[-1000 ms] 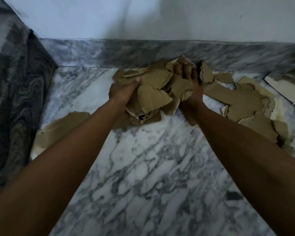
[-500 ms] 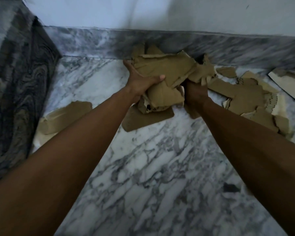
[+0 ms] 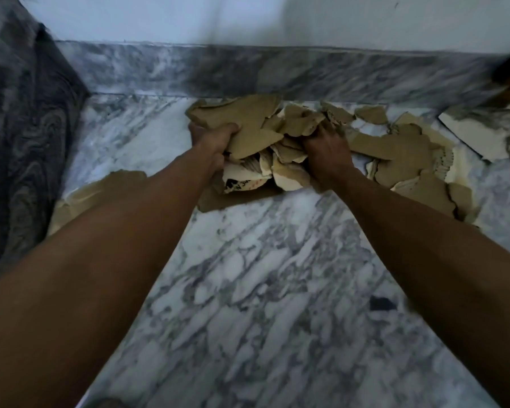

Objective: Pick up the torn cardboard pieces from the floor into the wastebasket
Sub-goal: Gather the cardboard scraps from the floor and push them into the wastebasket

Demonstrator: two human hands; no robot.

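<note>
Marble floor (image 3: 262,290) fills frame, skirting across top. Torn cardboard pieces (image 3: 277,148) heaped upper centre against skirting; more spread right (image 3: 409,160), one flat piece (image 3: 100,187) left behind my forearm. My left hand (image 3: 214,139) grips big sheet's edge; my right hand (image 3: 326,151) digs into heap, fingers buried, grip unclear. Cardboard looks light, stiffish, slippery when stacked: squeeze bundle from both sides. Wastebasket out of view; far-right scraps cut off.
</note>
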